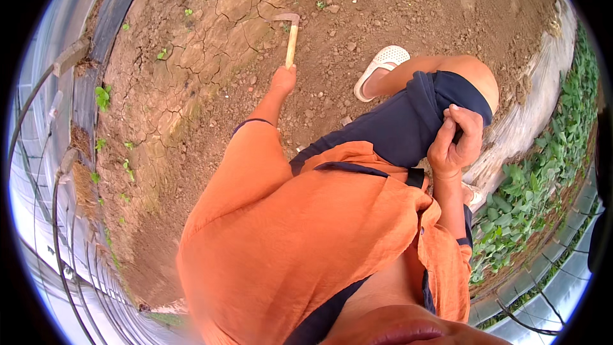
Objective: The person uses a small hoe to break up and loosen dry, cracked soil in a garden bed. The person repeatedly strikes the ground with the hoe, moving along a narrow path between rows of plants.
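Note:
My left hand (pixel 285 80) grips the pale wooden handle of a small hand sickle (pixel 291 43) with a rust-brown blade. The arm reaches out over bare soil, and the blade points left, close to cracked earth (pixel 230 19). Bent in front of my chest, my right hand (pixel 457 141) has its fingers curled in towards the thumb. I see nothing in it. It is just above the dark shorts (pixel 388 124) on my bent leg, near the knee; contact cannot be told.
Small green seedlings (pixel 102 98) dot the soil at left, beside a dark edging strip (pixel 100 43) and curved greenhouse poles (pixel 28 100). At right run pale plastic sheeting (pixel 546 72) and a row of leafy plants (pixel 507 215). My foot wears a white perforated clog (pixel 380 64).

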{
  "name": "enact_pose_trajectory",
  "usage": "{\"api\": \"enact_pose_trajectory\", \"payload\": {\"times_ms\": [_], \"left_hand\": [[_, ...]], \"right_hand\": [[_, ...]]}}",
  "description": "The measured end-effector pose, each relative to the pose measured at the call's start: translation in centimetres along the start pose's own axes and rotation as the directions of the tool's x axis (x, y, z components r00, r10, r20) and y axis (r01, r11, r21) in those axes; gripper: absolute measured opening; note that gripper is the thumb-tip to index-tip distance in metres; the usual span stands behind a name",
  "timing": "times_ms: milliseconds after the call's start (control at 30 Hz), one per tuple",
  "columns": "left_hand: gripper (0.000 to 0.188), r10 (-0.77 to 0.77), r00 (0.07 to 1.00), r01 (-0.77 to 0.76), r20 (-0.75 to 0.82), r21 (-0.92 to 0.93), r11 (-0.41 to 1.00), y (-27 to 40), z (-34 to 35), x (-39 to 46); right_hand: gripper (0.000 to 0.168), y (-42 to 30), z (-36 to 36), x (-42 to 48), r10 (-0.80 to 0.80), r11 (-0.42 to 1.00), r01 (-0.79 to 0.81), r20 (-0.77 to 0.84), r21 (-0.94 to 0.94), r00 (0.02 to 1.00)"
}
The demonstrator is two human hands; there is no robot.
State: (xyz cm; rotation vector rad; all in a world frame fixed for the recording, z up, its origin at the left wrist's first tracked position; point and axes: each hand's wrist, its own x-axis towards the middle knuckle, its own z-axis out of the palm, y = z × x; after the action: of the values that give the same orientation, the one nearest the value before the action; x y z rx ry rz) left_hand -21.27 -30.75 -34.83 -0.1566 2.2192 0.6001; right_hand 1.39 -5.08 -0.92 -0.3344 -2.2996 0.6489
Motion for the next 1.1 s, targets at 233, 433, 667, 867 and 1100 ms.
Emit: {"api": "enact_pose_trajectory", "payload": {"times_ms": [233,433,667,867,1100], "left_hand": [[0.044,0.301,0.872,-0.302,-0.386,0.061,0.951,9.3,-2.7,2.2],[0.042,0.154,0.982,-0.186,-0.108,-0.424,0.887,16.5,-5.6,8.0],[0.056,0.161,0.967,-0.139,-0.198,0.12,0.983,0.9,-5.5,6.1],[0.054,0.083,0.965,-0.014,-0.248,0.265,0.964,-12.3,-9.1,-3.4],[0.05,-0.095,0.828,0.119,-0.553,0.008,0.993,-11.5,-8.4,-7.8]], "right_hand": [[0.03,1.0,-0.7,-0.3,0.0,1.0,0.001,0.032,-0.021,0.999],[0.032,0.8,-0.6,0.4,-0.015,1.0,0.015,0.029,-0.002,0.999],[0.025,1.0,-0.6,0.0,-0.026,0.999,0.026,0.002,0.034,1.0],[0.023,0.7,-0.2,-0.7,-0.05,0.995,0.05,-0.004,0.085,0.999],[0.02,0.4,-0.1,-0.7,-0.04,0.993,0.042,-0.014,0.111,0.999]]}}
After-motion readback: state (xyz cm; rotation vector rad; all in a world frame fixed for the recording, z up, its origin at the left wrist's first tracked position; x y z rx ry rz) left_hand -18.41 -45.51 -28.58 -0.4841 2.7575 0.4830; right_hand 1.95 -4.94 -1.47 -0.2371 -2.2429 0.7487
